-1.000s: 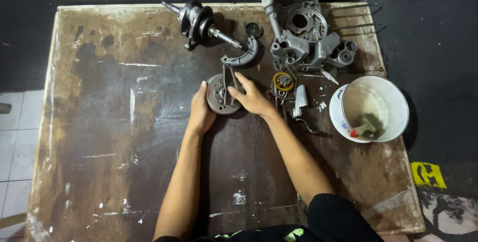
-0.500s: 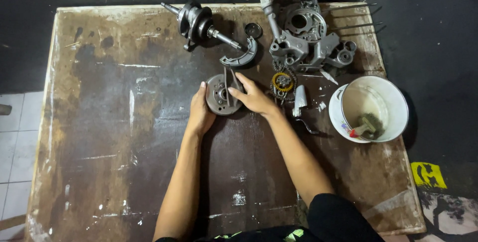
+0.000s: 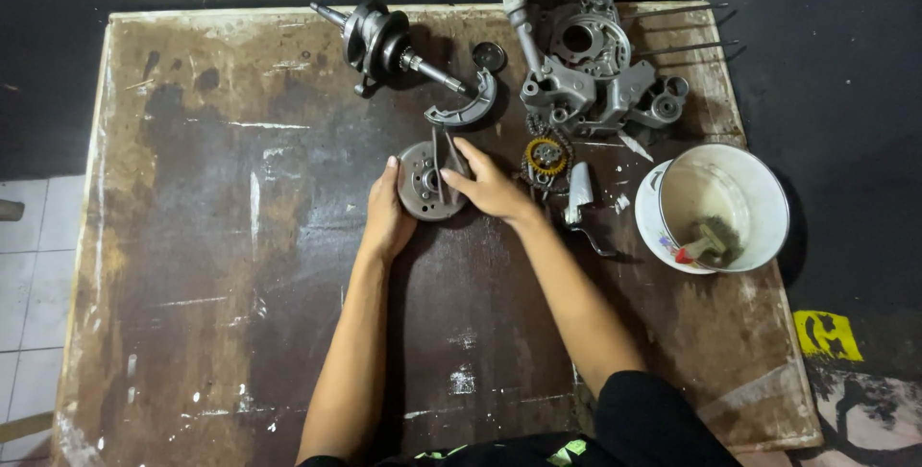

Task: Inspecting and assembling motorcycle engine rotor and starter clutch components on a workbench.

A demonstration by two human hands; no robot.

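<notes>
Round metal disc (image 3: 423,182) clasped between left hand (image 3: 388,220), right hand (image 3: 489,185) fingers.

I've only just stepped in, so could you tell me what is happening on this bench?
A person is working at a worn brown table strewn with engine parts. Both hands are on a round metal disc part: the left hand cups its left edge, the right hand rests on its right side. A crankshaft, an engine casing and a white bucket lie nearby.
</notes>
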